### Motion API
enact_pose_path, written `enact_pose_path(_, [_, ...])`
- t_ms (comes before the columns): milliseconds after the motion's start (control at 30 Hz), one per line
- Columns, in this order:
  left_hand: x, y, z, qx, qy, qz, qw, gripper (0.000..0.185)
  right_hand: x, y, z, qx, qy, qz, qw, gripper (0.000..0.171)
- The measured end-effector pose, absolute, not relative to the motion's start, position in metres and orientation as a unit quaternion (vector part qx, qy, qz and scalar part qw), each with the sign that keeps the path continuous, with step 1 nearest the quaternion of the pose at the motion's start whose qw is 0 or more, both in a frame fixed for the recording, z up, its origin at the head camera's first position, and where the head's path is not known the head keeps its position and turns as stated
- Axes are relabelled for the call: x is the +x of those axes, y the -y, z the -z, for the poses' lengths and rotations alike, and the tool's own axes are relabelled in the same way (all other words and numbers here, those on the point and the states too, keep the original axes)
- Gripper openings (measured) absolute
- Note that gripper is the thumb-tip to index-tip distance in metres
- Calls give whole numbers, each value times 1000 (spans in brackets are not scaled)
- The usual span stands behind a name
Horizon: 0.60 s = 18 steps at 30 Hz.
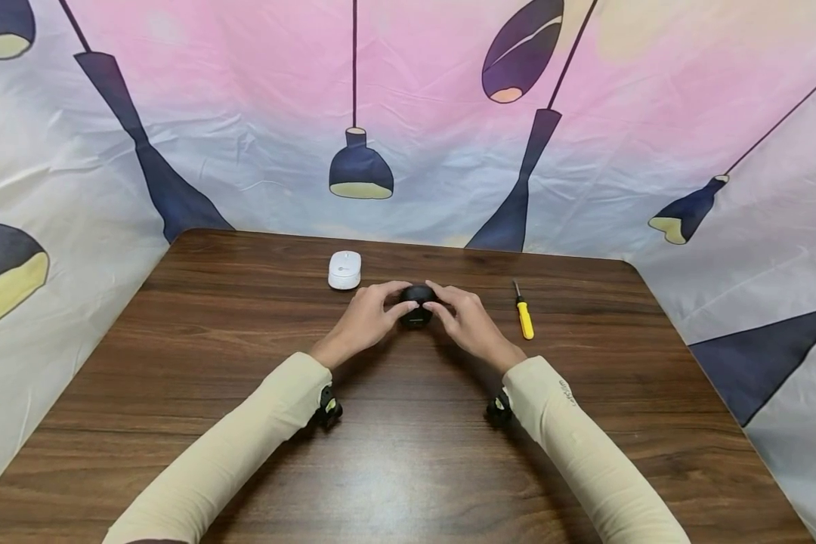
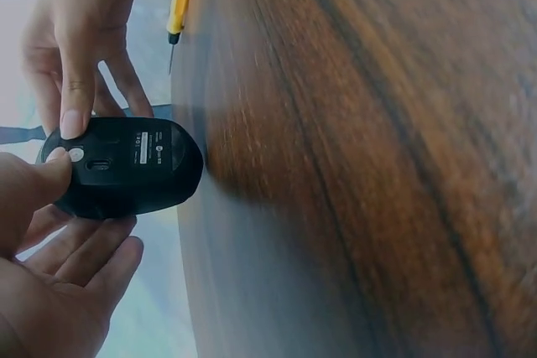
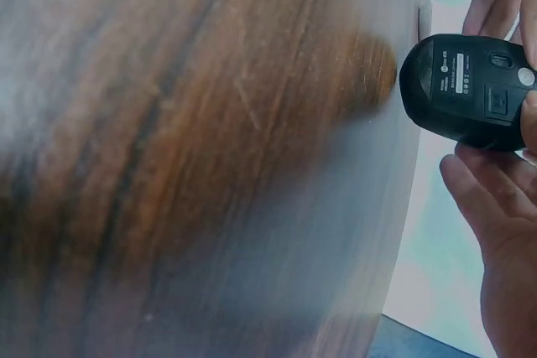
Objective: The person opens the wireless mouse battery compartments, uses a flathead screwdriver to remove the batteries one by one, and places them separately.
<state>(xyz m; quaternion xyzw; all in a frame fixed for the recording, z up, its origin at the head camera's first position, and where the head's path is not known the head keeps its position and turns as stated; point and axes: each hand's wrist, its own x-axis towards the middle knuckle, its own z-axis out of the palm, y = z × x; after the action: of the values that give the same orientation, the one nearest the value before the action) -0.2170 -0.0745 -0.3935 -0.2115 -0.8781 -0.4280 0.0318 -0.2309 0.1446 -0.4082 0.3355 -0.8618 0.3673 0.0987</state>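
Observation:
A black computer mouse (image 1: 418, 304) is held just above the wooden table (image 1: 408, 453), its underside with label and switch turned toward me. My left hand (image 1: 400, 298) grips its left side, the thumb on the underside near a small round spot (image 2: 75, 154) and the fingers curled behind. My right hand (image 1: 439, 299) grips the right side, one fingertip (image 2: 71, 123) pressing the mouse's edge. In the right wrist view the mouse (image 3: 466, 85) sits above the right hand's curled fingers (image 3: 478, 199).
A white mouse (image 1: 344, 270) lies on the table behind and left of the hands. A yellow-handled screwdriver (image 1: 523, 315) lies to the right, also seen as the screwdriver (image 2: 179, 6) in the left wrist view. A printed cloth backdrop (image 1: 408, 113) surrounds the table.

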Motion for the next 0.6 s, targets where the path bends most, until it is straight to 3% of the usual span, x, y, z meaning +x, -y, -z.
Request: enact_pose_path(600, [-217,69,393,-166,879,448,-10,45,-229,-141,407,293,863,-409,43,46])
